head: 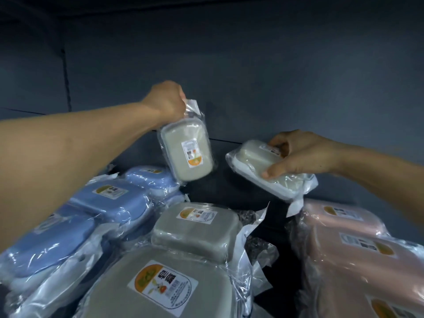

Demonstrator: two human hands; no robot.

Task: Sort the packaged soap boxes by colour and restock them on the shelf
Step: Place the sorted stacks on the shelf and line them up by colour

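**Two hands hold wrapped grey soap boxes over a sorted shelf**

Seen from a head camera looking down into a dark shelf (229, 191) with a dark back wall (252, 76).

The left hand (166, 99) reaches in from the left with its arm stretched out. Its fingers are closed on the top flap of the clear wrapper of a grey box (185, 151), so the box hangs on end, tilted, with its label facing the camera. The box is clear of the shelf floor, above the gap between the blue and grey rows.

The right hand (298, 154) comes in from the right. It grips a second grey box (259, 166), thumb along the near edge and fingers curled over the far side across the label. This box lies nearly flat and slanted, its left end higher; whether its lower end touches the shelf is hard to tell. The two held boxes are near each other but apart.

Below them, wrapped boxes lie sorted by colour. Blue boxes (110, 198) are stacked in a row on the left, partly under the left arm. Grey boxes (197, 228) run down the middle, the nearest filling the bottom of the view. Pink boxes (344, 226) sit on the right, under the right forearm. Every box is in crinkled clear plastic with a white and orange label.
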